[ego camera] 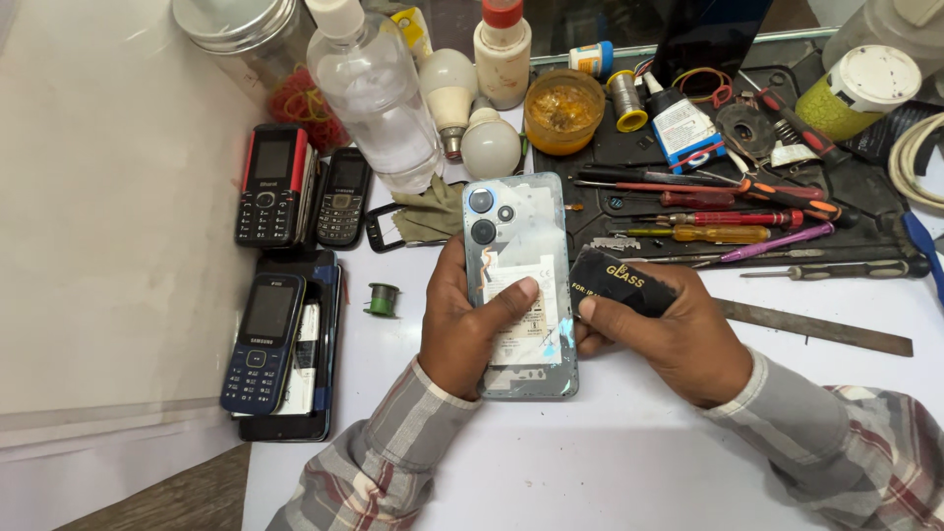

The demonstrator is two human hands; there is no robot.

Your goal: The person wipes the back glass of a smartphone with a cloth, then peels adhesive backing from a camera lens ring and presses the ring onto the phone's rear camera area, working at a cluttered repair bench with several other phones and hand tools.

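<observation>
Glossy pale-blue, the opened smartphone back (518,285) stands upright over the white table (629,442), our left hand (462,329) wrapped round its edge, thumb pressed on the white battery label. Our right hand (669,329) pinches a small black card wrapper (619,280) against the phone's right side. Slim screwdrivers (728,211) lie on the dark mat (600,211) behind.

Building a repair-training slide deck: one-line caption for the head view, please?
Left hand holds a pale blue smartphone back-up while right hand grips a small black card at its edge.

Left hand (470,329), right hand (669,334), both gripping.
</observation>
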